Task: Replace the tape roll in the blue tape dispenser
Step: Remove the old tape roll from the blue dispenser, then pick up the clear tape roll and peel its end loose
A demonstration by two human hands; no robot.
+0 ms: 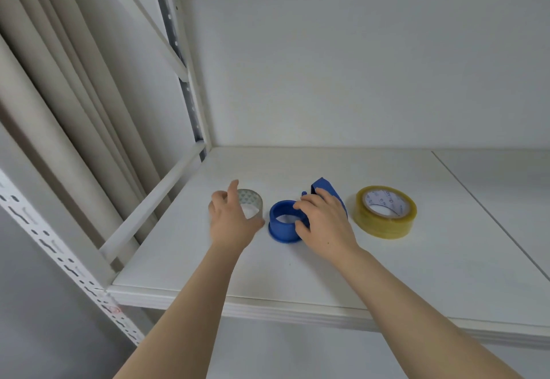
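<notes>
The right hand [323,219] rests on the blue plastic tape dispenser [285,225], fingers curled over the far rim of its round hub and thumb at the near side, gripping it. The dispenser lies flat on the white shelf board [297,274], its hub ring empty and open upward, its blue handle part [324,188] projecting beyond the hand. The left hand [232,221] sits just left of the dispenser, fingers spread wide around the near-empty clear tape roll with a grey patterned core [251,204]; whether it grips that roll cannot be told. To the right of the dispenser, apart from it, the full yellowish transparent tape roll with a white printed core [384,212] lies flat. Left of the dispenser stands the perforated white metal shelf upright [71,268].
</notes>
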